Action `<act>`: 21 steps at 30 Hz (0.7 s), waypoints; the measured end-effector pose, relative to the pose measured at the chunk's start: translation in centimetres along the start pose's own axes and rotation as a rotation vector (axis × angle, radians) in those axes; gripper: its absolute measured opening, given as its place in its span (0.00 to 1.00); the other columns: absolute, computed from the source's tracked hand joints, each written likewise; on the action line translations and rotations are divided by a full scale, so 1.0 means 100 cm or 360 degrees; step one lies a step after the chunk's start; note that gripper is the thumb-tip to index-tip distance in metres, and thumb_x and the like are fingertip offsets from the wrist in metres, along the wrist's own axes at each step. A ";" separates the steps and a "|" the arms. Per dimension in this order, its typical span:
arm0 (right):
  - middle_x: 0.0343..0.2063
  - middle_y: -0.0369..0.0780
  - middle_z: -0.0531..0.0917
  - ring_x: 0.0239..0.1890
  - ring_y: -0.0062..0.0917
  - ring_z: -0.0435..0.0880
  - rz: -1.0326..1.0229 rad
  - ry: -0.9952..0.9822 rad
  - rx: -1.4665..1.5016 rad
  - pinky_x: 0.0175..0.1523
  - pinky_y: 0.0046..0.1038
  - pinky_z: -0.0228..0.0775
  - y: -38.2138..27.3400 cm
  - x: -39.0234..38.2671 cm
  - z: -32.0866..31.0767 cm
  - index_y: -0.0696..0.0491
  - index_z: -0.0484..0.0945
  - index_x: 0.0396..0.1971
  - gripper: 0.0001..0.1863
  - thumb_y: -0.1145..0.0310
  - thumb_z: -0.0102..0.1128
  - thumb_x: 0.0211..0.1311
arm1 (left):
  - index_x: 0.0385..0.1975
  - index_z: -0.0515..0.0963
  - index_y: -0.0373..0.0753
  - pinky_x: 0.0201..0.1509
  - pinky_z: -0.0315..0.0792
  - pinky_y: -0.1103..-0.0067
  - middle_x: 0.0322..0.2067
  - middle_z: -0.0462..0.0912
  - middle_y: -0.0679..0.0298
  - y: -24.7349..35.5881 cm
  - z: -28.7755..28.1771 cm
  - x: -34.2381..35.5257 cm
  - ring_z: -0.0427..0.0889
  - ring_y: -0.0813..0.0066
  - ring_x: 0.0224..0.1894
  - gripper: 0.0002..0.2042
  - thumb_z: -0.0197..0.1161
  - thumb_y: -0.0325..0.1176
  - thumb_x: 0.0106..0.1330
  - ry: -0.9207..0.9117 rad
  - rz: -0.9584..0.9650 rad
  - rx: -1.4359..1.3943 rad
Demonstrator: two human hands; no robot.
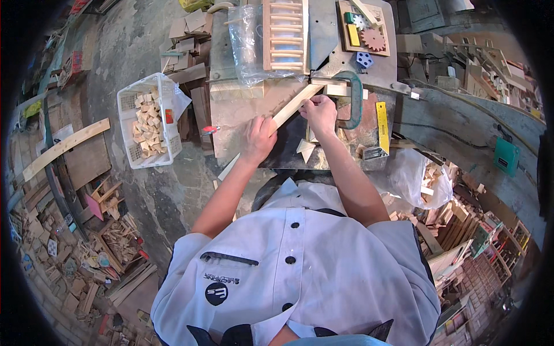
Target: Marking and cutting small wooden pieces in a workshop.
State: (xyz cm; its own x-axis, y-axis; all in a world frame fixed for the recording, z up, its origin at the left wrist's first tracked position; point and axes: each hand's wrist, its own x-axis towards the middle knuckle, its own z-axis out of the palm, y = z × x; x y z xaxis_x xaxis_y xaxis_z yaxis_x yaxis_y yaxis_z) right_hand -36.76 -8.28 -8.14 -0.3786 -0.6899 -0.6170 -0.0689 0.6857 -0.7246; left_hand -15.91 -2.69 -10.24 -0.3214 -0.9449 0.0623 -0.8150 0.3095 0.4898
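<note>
Head view, looking down past our white shirt: our left hand (258, 140) is closed around the lower part of a long wooden strip (291, 108), and our right hand (319, 113) pinches its upper end with fingers curled tight. That strip lies diagonally across the workbench (231, 115), its top end meeting a short wooden block (332, 86) beside a green clamp (353, 99). We judge the strip could slide off line if either grip eases, since only our two hands seem to steady it. Our right fingertips sit close to the block and could get nipped. Near the right hand we count one yellow ruler (382, 118) and two pale wooden triangles (306, 149). Left of the bench stands one white basket (128, 104) of small wooden blocks, too many to count. Farther off lie one wooden ladder-like rack (285, 34) and one red gear (373, 39)
</note>
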 end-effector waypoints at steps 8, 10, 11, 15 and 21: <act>0.30 0.45 0.90 0.34 0.28 0.93 -0.0210 -0.0048 -0.0165 0.43 0.31 0.85 0.009 0.000 -0.002 0.63 0.82 0.39 0.10 0.69 0.66 0.67 | 0.53 0.77 0.36 0.47 0.78 0.60 0.42 0.76 0.56 0.013 0.015 0.024 0.81 0.52 0.44 0.24 0.75 0.33 0.57 0.0072 0.0075 0.0026; 0.30 0.46 0.90 0.35 0.30 0.93 -0.0233 -0.0026 -0.0195 0.44 0.33 0.84 0.013 0.007 -0.002 0.62 0.82 0.38 0.10 0.69 0.66 0.67 | 0.53 0.77 0.36 0.47 0.78 0.61 0.41 0.76 0.57 0.015 0.016 0.025 0.81 0.53 0.44 0.23 0.74 0.33 0.58 0.0056 0.0069 0.0043; 0.32 0.46 0.90 0.34 0.30 0.93 -0.0251 -0.0057 -0.0302 0.42 0.32 0.85 0.015 0.012 -0.003 0.63 0.81 0.41 0.11 0.69 0.66 0.68 | 0.53 0.77 0.36 0.47 0.78 0.61 0.41 0.76 0.57 0.015 0.017 0.027 0.81 0.53 0.44 0.23 0.74 0.33 0.58 0.0055 0.0075 0.0044; 0.38 0.43 0.90 0.41 0.36 0.92 -0.0527 -0.0215 -0.1170 0.47 0.37 0.84 -0.009 0.010 -0.023 0.59 0.82 0.45 0.13 0.66 0.67 0.67 | 0.53 0.77 0.37 0.46 0.78 0.61 0.42 0.76 0.58 0.015 0.021 0.023 0.81 0.54 0.43 0.23 0.74 0.34 0.58 0.0052 0.0051 0.0149; 0.62 0.45 0.79 0.69 0.36 0.74 -0.1942 -0.0054 -0.1823 0.71 0.38 0.68 -0.041 0.010 -0.078 0.47 0.84 0.52 0.16 0.69 0.60 0.65 | 0.52 0.78 0.40 0.46 0.78 0.62 0.42 0.77 0.60 0.014 0.019 0.022 0.81 0.56 0.43 0.22 0.73 0.37 0.59 0.0077 0.0036 0.0228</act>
State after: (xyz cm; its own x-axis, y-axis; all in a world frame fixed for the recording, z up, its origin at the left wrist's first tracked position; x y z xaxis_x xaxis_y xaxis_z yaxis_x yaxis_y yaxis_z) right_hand -44.04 -9.95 -3.36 0.4190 -0.9041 0.0840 -0.8863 -0.4274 -0.1783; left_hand -18.68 -4.18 -11.11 -0.3197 -0.9404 0.1156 -0.8694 0.3396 0.3589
